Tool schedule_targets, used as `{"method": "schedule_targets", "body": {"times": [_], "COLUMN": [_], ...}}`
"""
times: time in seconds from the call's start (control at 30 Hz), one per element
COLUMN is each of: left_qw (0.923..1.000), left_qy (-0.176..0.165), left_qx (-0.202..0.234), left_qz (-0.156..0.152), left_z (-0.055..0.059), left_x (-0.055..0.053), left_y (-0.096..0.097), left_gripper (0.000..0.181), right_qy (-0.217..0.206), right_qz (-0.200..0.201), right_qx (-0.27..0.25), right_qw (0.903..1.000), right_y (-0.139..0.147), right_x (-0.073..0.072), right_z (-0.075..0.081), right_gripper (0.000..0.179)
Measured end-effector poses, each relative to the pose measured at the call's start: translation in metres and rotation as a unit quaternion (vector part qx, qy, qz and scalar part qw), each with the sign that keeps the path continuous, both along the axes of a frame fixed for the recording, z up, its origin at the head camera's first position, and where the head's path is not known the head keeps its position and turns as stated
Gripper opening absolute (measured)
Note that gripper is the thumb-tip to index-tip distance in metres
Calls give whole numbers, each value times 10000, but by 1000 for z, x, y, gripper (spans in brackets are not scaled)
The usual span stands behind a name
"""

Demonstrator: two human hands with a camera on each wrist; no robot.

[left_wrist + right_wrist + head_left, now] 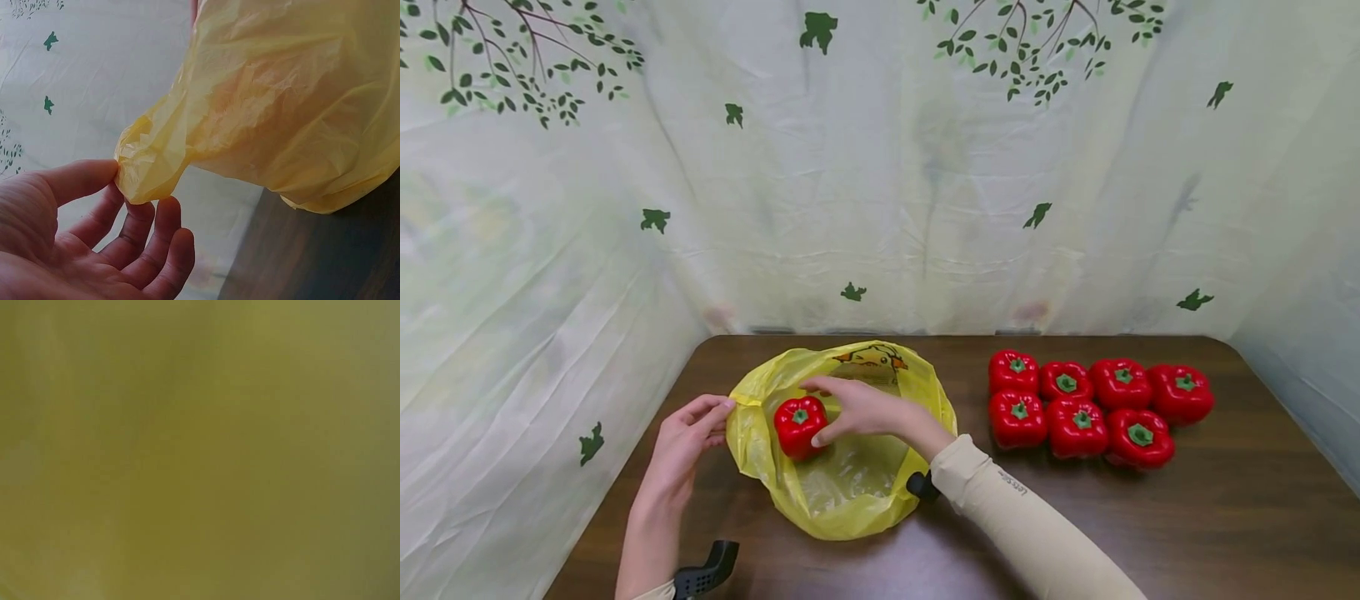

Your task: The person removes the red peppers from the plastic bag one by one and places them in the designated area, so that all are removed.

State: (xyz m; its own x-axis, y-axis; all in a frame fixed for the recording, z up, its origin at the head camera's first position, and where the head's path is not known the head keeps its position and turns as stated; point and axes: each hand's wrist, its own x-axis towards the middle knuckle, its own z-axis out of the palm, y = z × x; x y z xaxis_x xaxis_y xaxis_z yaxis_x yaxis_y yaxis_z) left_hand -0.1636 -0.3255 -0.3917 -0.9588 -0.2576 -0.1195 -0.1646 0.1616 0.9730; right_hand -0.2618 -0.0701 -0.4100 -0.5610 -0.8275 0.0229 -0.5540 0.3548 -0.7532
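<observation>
A yellow plastic bag (865, 521) stands on the table with its mouth spread wide. My left hand (679, 442) pinches the left edge of its rim. In the left wrist view, the thumb and forefinger of that hand (94, 231) grip a gathered corner of the bag (262, 112), the other fingers loosely bent. Inside the bag, toward the left, sits a red bell pepper (800, 427) with a green stem. My right hand (868, 410) reaches in over the right rim, thumb and fingers spread apart, the thumb tip at the pepper's right side. Blurred yellow plastic (200, 450) fills the right wrist view.
Several red bell peppers (1077, 427) stand in two rows on the right of the brown wooden table (1247, 500). A pale curtain (925, 208) printed with leaves hangs behind the table and along its sides.
</observation>
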Motion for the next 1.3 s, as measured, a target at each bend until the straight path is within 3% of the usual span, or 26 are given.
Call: {"method": "schedule_targets", "body": {"times": [0.3, 0.83, 1.13, 1.3], "left_qw": [10000, 10000, 10000, 9999], "left_qy": [32, 95, 11, -18], "left_qx": [-5, 7, 36, 90], "left_qz": [-27, -17, 7, -45], "left_z": [-2, -1, -1, 0], "left_x": [-1, -1, -2, -2], "left_y": [-1, 1, 1, 0], "left_gripper": [27, 27, 25, 25], "right_qy": [23, 289, -397, -541], "right_qz": [-388, -694, -1072, -1086], "right_qx": [399, 167, -142, -383], "right_qw": [9984, 9970, 9933, 9919], "right_y": [-14, 5, 20, 30], "right_x": [4, 15, 18, 21], "right_z": [-14, -17, -15, -13], "right_gripper": [78, 72, 72, 65]}}
